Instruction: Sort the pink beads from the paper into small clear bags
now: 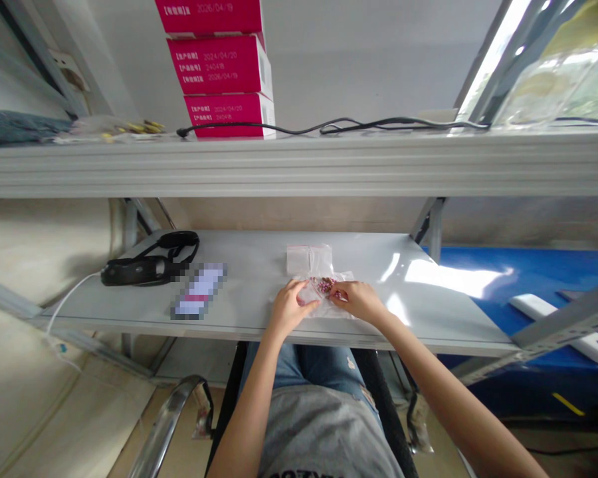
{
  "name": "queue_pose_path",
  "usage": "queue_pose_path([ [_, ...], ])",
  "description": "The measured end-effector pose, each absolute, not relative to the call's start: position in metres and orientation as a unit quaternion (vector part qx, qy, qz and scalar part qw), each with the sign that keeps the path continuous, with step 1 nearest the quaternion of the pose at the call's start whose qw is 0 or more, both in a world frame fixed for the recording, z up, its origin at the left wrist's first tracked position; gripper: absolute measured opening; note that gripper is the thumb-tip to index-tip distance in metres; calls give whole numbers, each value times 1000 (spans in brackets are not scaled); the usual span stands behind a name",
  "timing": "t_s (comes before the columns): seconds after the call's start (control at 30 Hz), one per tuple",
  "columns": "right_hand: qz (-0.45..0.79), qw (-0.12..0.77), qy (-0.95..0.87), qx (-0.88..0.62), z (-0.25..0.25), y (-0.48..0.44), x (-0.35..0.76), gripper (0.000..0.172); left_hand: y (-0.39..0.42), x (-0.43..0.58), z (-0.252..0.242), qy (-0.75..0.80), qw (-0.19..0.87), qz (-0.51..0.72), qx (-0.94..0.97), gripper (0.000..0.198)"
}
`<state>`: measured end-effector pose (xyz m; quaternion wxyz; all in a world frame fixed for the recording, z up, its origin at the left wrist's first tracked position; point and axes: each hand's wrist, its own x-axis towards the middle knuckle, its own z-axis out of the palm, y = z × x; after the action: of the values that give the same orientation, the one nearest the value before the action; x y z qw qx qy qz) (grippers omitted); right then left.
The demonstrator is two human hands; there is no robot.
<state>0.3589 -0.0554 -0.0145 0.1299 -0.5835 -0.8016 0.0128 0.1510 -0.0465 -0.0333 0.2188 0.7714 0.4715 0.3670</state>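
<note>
Right hand [359, 302]: fingertips bunched close at the pile of small reddish-pink beads [325, 285], lower centre of frame; can't tell if they're closed on anything (too small). Left hand [289, 307]: thumb and index spread apart in a curve, resting by the crumpled clear plastic film [307, 294] under the beads. Flat clear plastic bag [309, 259] lies just above them. Risk, probably: a tug on the film or a slipped pinch scatters beads across the smooth grey tabletop [244, 272], maybe over its near edge. Writing: the stacked magenta cardboard boxes [222, 65], upper left of centre, read 2024/04/20, 240418 and 2026/04/19 beside bracketed Chinese labels; no brand legible. Dark letters on the grey shirt [319, 425], bottom centre, are cut off. Phone screen [199, 292], left, is pixelated.
</note>
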Motion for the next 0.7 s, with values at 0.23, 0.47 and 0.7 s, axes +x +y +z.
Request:
queue_pose_path([
  [0.23, -10, 104, -805, -584, -14, -58, 357, 24, -46, 152, -34, 470, 228, 368, 769, 46],
  [0.47, -19, 101, -813, -573, -14, -59, 355, 25, -46, 151, -33, 463, 215, 373, 775, 46],
  [0.7, -33, 89, -809, -580, -16, -60, 355, 27, -46, 152, -33, 464, 215, 370, 775, 45],
])
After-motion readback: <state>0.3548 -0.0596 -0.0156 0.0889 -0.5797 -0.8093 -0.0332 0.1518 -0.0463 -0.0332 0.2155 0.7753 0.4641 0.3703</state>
